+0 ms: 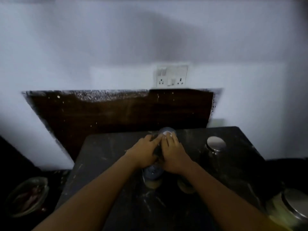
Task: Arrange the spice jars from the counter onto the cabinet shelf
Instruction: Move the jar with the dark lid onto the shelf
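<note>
On the dark marble counter (116,164) my left hand (143,152) and my right hand (173,155) close from both sides on a dark spice jar (157,151) between them. Behind their fingertips stands a jar with a pale blue-white lid (166,131). Nearer to me, under my wrists, a blue-lidded jar (152,173) holds a tan spice, and another jar (185,186) is mostly hidden by my right forearm. The view is blurred.
A steel-lidded jar (215,145) stands at the right of the counter, a larger steel-lidded jar (290,209) at the lower right. A bowl (27,195) sits low at the left. Behind are a dark backsplash (116,112) and a wall socket (171,75).
</note>
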Tool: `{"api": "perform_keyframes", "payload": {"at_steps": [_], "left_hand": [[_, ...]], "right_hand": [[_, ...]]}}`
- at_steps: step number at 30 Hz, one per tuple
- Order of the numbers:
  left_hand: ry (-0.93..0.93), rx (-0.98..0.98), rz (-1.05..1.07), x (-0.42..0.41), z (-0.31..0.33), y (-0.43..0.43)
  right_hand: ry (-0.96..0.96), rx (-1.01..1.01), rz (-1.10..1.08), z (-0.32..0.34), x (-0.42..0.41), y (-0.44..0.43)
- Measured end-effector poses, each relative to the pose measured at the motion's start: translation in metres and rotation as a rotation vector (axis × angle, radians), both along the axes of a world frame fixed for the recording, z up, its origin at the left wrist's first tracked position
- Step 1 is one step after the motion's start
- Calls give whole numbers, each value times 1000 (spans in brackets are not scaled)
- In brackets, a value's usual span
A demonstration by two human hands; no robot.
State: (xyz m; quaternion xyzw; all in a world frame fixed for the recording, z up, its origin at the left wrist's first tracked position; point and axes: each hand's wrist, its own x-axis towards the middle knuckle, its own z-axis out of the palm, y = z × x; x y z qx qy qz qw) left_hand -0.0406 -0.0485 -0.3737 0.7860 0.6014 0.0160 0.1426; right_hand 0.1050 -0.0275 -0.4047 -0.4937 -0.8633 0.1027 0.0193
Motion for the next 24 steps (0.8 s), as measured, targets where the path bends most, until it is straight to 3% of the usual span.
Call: {"api": "perform_keyframes", "payload": {"at_steps": [4,9,15,21,24], "left_hand": [[-47,-209,55,1,-60,-19],[-92,-268,150,-1,-107,-34],[-369,-137,401,0,-127,-46],[-520,-46,477,-18,-128,-52],[-737,33,551,-19,-109,-55]], "right_hand": [[-64,-203,-20,-46,3,-22],[-86,-211,6,-86,-3,-33],[182,-284,-86,-109,-10,-38],[437,-406,-129,-109,-3,-40],[677,-434,-156,-97,-3,-45]]}}
